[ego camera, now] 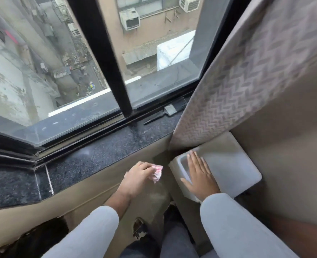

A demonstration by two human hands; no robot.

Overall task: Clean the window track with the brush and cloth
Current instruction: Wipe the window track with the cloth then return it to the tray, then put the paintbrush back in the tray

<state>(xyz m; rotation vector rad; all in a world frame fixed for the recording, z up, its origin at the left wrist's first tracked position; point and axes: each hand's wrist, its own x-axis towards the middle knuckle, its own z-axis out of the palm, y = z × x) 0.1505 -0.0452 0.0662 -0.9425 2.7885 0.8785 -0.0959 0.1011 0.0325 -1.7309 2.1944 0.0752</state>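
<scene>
Your left hand [137, 176] is closed around a crumpled red-and-white cloth [156, 173], held below the edge of the dark speckled sill [105, 148] and in front of the beige wall under it. Your right hand [198, 175] lies flat and open, fingers spread, on top of a white plastic bin [234, 164] that stands low to your right, partly under the hem of the patterned curtain [247, 75].

The brush [165, 112] lies untouched on the sill, well apart from both hands, just beside the black window track [90, 133]; its bristles point toward the curtain and its thin black handle points back along the track. The black window frame post [105, 58] meets the track just left of the brush.

No brand, label or writing can be read on the cloth, brush or bin; the cloth's print is too blurred to tell.
</scene>
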